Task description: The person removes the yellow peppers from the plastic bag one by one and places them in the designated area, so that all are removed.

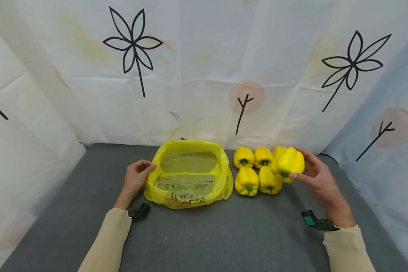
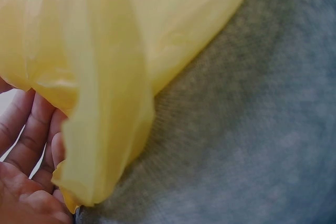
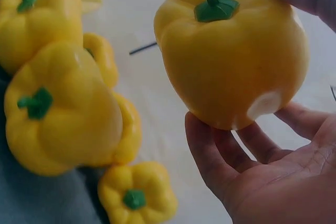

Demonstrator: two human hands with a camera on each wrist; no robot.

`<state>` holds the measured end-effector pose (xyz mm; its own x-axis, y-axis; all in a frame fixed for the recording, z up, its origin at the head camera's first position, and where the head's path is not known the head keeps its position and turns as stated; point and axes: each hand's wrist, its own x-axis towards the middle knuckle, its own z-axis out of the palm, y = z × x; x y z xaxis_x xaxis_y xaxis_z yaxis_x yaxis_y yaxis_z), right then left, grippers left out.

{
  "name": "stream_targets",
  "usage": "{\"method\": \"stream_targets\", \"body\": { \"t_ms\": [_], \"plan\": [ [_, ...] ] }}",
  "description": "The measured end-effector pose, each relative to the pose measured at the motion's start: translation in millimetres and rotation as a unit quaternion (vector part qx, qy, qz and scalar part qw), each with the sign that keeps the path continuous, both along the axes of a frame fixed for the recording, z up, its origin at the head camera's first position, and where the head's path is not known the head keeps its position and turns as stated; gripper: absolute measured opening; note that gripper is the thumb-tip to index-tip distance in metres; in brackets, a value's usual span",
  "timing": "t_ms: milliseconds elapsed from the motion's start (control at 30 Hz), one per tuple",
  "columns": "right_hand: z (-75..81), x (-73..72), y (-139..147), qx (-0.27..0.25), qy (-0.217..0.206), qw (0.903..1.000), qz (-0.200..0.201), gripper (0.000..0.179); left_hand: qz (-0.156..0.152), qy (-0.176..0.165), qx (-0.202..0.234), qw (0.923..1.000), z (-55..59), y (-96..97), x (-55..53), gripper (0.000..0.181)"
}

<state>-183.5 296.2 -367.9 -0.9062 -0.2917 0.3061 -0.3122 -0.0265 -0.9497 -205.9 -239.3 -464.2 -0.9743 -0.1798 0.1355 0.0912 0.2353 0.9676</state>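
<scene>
My left hand (image 1: 136, 179) pinches the left rim of a yellow plastic bag (image 1: 188, 202), thumb over the edge. The bag stands with its mouth spread wide, and through it I see the printed inside. In the left wrist view a fold of the bag (image 2: 105, 140) hangs beside the fingers of that hand (image 2: 29, 145). On the right, my right hand (image 1: 317, 179) grips a yellow bell pepper (image 1: 291, 162), raised above the others. The right wrist view shows this pepper (image 3: 231, 61) between thumb and fingertips, its green stem up.
Several more yellow bell peppers (image 1: 246, 181) sit in two rows between the bag and my right hand, on the dark grey table (image 1: 224, 238). A white curtain (image 1: 204, 75) with black plant drawings hangs behind the table and along both sides.
</scene>
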Motion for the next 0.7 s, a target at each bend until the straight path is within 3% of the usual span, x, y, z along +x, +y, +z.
{"method": "stream_targets", "body": {
  "t_ms": [700],
  "plan": [
    [-27.1,-10.7,41.3,-0.074,0.001,0.9972,-0.011,0.058,-0.004,0.011,-0.001,0.9999,0.3,-0.3,0.7,0.033]
  ]
}}
